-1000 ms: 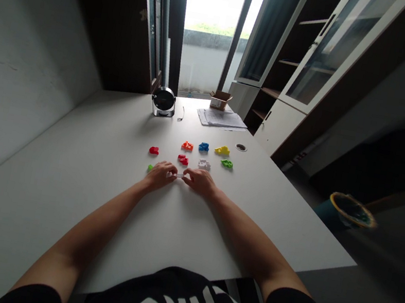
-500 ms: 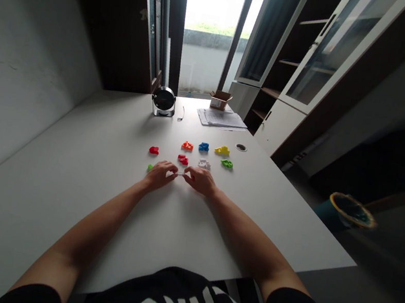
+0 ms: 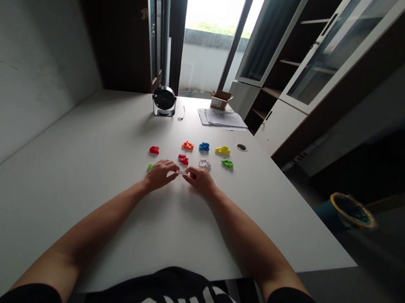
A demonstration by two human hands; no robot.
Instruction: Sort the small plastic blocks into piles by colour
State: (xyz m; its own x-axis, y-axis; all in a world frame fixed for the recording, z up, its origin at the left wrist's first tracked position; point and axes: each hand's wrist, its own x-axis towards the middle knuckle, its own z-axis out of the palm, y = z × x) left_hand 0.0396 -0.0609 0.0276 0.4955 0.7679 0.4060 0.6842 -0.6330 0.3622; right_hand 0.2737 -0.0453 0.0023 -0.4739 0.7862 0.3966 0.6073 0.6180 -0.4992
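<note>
Carefully, my left fingers (image 3: 172, 167) and right fingers (image 3: 191, 172), nearly closed, pinch opposite ends of small pale piece (image 3: 181, 173) below frame centre, over bench (image 3: 172, 235); light, even pressure should keep it level.

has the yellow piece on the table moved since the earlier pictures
No, the yellow piece shows no visible shift: it lies just left of the round hole in the tabletop, the same as before.

open carton (image 3: 219, 103) behind papers (image 3: 226, 119), round black device (image 3: 165, 98); teal bin (image 3: 326, 215) on floor (image 3: 334, 295), glass-doored cabinet (image 3: 331, 54)
</note>
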